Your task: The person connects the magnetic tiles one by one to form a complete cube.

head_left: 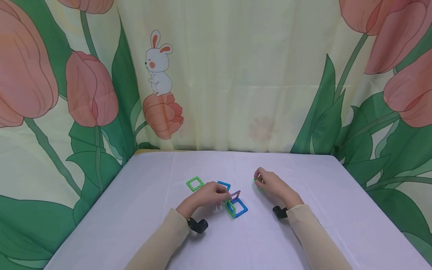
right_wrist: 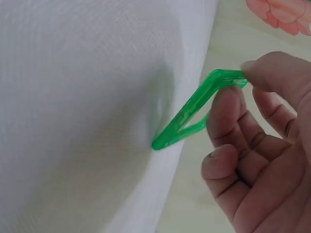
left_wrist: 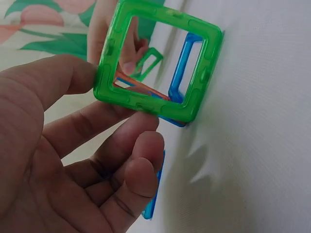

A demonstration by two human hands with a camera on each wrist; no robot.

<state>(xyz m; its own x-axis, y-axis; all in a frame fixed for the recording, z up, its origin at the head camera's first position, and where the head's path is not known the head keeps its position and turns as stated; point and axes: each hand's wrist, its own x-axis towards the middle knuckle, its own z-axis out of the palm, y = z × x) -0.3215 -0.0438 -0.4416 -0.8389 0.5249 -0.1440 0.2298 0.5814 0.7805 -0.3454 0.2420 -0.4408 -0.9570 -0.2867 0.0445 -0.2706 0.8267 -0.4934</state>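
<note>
My left hand point(head_left: 210, 194) pinches a green square magnetic tile point(left_wrist: 209, 73) with thumb and finger at its edge. That tile stands upright at the side of a blue square tile point(head_left: 241, 213) lying on the table. A pinkish-red tile point(head_left: 239, 194) also stands, tilted, on the blue one's far side. Off to the right, my right hand point(head_left: 272, 183) grips another green tile frame point(right_wrist: 187, 114) between thumb and fingers, one corner slanting down close to the tabletop; its full outline is partly hidden by the fingers.
A loose green square tile point(head_left: 192, 180) lies flat behind the left hand. Another blue tile point(head_left: 224, 183) lies just beyond that hand's fingers, partly covered. The white-covered table point(head_left: 135, 210) ends at a curtain point(head_left: 229, 75) printed with tulips and a rabbit.
</note>
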